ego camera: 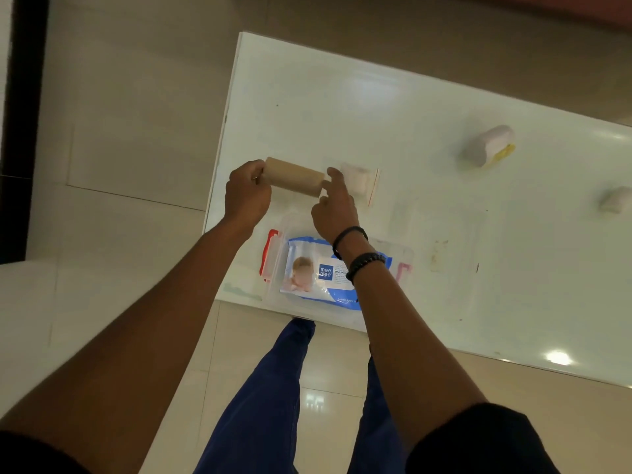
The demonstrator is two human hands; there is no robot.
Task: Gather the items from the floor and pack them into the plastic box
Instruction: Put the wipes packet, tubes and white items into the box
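Note:
I hold a tan roll (294, 177) level above the white board (427, 138). My left hand (247, 193) grips its left end. My right hand (333, 208) pinches its right end with the fingertips. Below my hands lies the clear plastic box (273, 268) with red latches, on the board's near edge. Inside it lies a blue and white pack of wet wipes (321, 275), partly hidden by my right wrist. A small clear zip bag with white contents (362, 183) lies just beyond my right hand.
A white and yellow object (487, 147) lies at the far right of the board, and another white object (615, 199) sits at the right edge of view. Beige floor tiles (130, 138) surround the board. My legs in blue trousers (273, 388) stand at its near edge.

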